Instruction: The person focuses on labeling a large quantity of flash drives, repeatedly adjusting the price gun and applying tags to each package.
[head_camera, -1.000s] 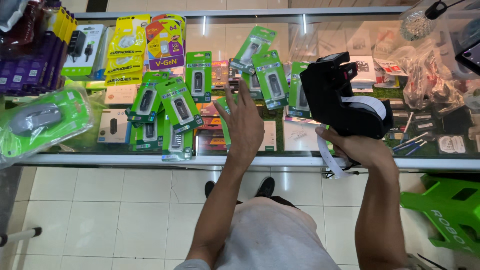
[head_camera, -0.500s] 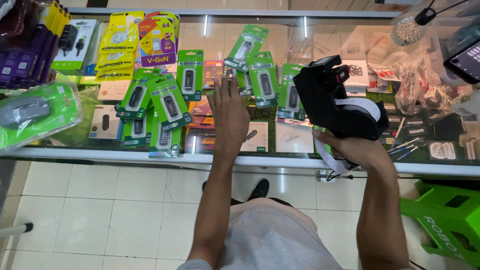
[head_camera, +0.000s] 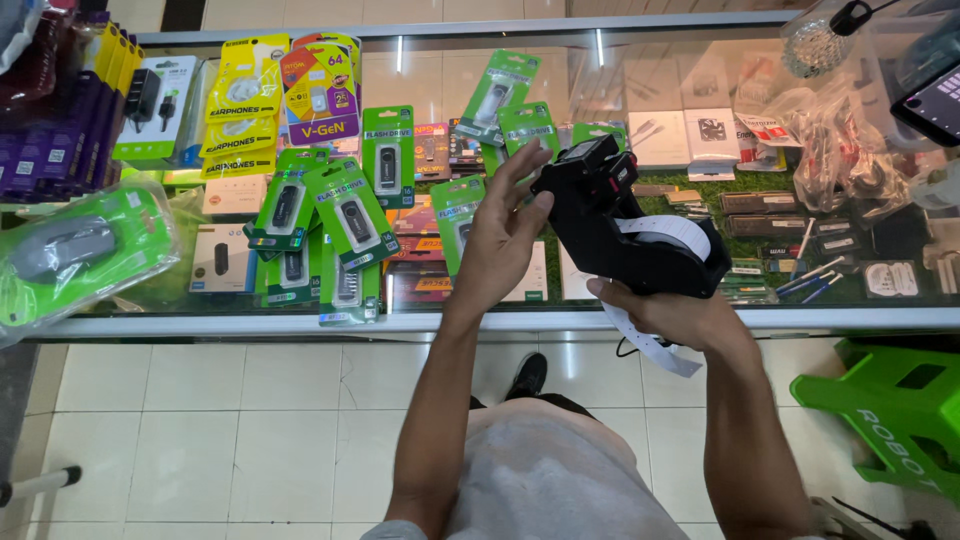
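Observation:
My right hand (head_camera: 668, 312) grips a black price-label gun (head_camera: 622, 228) by its handle, holding it tilted over the glass counter (head_camera: 300, 325); a white label strip (head_camera: 650, 345) hangs from it. My left hand (head_camera: 500, 232) has its fingers spread and its fingertips touch the gun's front end, near a red part. Below my left hand lie several green flash-drive blister packs (head_camera: 345, 215) on the counter glass.
Yellow earphone packs (head_camera: 240, 105) and purple boxes (head_camera: 50, 140) sit at the far left, with a bagged computer mouse (head_camera: 65, 250) at the left edge. Clear bags of parts (head_camera: 830, 120) lie at the right. A green plastic stool (head_camera: 890, 400) stands on the tiled floor.
My left hand has lifted off the flash-drive packs and moved right onto the label gun's front. My right hand has brought the gun lower and more to the left.

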